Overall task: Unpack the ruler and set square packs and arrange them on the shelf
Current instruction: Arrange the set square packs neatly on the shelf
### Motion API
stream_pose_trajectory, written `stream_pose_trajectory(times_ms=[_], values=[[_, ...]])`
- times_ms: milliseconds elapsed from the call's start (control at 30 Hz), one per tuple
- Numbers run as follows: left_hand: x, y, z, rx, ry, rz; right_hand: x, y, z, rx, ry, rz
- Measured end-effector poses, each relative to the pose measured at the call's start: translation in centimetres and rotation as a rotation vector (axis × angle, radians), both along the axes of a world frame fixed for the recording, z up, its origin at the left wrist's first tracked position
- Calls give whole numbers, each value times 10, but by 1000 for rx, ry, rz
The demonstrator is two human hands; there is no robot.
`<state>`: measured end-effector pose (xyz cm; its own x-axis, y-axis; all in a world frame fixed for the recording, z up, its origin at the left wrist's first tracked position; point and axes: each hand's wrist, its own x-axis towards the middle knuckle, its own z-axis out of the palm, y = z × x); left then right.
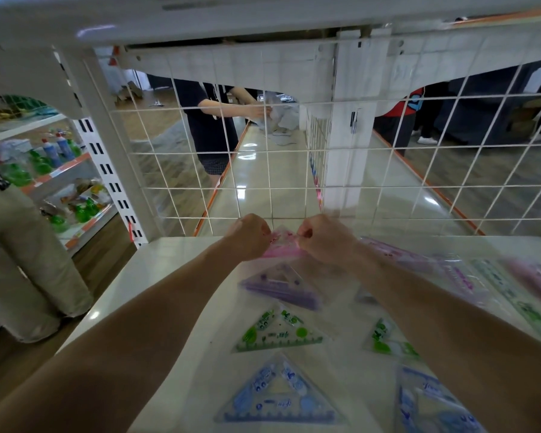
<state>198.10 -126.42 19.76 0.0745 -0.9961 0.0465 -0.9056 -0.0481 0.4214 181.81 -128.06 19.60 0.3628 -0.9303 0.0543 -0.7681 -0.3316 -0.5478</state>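
- Left hand (250,235): centre of frame, fingers curled tight, pinching the left upper corner of the pink pack (283,246).
- Right hand (322,239): just beside the left, fingers likewise curled, pinching the pack's right upper corner. Knuckles face the viewer, so the fingertips are hidden.
- Pink pack: held between the two hands at the far edge of the shelf (169,292), close against the wire grid (263,170). I cannot tell whether its lower edge rests on the board.
- Step in hand, as I judge it: pulling the pack's top apart, or seating it at the head of the column.
- To do it well: keep both pinches on the wrapper's seam and off the plastic inside, pull evenly outward, and keep the wrists off the purple set square pack (281,289) directly below.
- Laid out down the centre: purple, then the green set square pack (278,332), then the blue set square pack (278,404), all flat and apart. The pink one should line up with these.
- Right of frame: ruler packs (419,257), blurred, lying slantwise.
- Risk: a sharp tug could scatter the contents through the grid.
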Motion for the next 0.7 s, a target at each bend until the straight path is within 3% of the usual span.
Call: stream_pose_trajectory(times_ms=[233, 433, 700], values=[[2, 4, 5, -9, -81, -27, -4, 5, 5, -91, 162, 50], [8, 13, 5, 60, -183, -137, -2, 14, 6, -117, 245, 153], [3, 21, 7, 39, -243, -132, -2, 17, 6, -162, 297, 170]])
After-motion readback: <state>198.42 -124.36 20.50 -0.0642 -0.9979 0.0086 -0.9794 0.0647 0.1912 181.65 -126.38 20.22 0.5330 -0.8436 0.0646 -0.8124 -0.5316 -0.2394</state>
